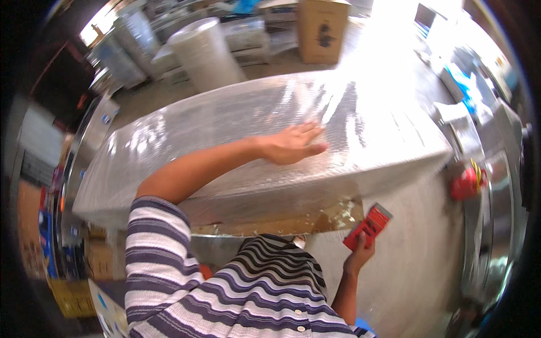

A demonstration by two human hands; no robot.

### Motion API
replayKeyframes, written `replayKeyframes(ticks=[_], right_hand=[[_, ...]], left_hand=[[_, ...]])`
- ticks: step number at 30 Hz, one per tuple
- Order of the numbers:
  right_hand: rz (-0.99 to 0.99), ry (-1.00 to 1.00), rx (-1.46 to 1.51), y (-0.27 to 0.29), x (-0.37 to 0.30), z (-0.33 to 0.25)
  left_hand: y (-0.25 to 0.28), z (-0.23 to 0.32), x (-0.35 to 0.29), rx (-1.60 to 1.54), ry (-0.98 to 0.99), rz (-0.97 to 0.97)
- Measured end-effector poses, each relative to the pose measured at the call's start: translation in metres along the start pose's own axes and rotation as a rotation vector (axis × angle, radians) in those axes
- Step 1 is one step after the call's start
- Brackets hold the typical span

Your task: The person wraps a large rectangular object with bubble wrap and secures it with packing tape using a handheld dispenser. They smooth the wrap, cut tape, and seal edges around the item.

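Presently, left hand (293,143) lies flat, fingers spread, on the bubble-wrapped slab (225,129) (top face, right of centre). Right hand (359,256) is clamped around a red cutter (367,226), low beside the slab's near edge.

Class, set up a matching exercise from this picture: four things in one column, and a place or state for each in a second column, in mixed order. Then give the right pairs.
Things:
1. left hand
2. right hand
3. cardboard box
4. red tape dispenser

Places or states:
A. far off on the floor, beyond the wrapped slab
B. flat, palm down, on the bubble-wrapped slab
C. off the slab's right end
D. below the slab's near edge, gripping a red flat tool

Pairs: 1-B, 2-D, 3-A, 4-C
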State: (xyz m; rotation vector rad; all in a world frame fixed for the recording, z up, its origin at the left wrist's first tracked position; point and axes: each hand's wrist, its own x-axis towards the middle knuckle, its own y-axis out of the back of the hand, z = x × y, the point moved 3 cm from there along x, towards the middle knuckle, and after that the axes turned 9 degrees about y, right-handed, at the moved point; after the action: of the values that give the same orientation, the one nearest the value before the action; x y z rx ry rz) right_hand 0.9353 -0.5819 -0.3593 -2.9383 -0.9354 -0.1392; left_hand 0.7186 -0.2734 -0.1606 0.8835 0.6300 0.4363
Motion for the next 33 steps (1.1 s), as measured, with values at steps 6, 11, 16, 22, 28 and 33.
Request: replayKeyframes(ticks=[6, 11, 16, 22, 28, 33], right_hand=[[-0.026, -0.061, 0.014, 0.000, -0.015, 0.006], [-0.099, -0.126, -0.083, -0.004, -0.029, 0.014], [0.032, -0.019, -0.166, -0.009, -0.034, 0.013], [0.235, 0.131, -0.076, -0.018, -0.066, 0.001], [0.632, 0.236, -0.184, -0.052, -0.134, -0.058], [0.685, 0.584, -0.277, -0.096, -0.139, -0.171]], left_hand=[[0.084, -0.060, -0.119, 0.029, 0.200, 0.214], [0.083, -0.241, -0.325, 0.227, 1.002, 0.357], [0.021, -0.307, -0.412, 0.091, 1.152, 0.128], [0.092, -0.327, -0.491, 0.027, 0.887, 0.414], [0.045, -0.411, -0.608, 0.103, 0.913, 0.191], [0.060, -0.439, -0.673, 0.091, 0.927, 0.381]])
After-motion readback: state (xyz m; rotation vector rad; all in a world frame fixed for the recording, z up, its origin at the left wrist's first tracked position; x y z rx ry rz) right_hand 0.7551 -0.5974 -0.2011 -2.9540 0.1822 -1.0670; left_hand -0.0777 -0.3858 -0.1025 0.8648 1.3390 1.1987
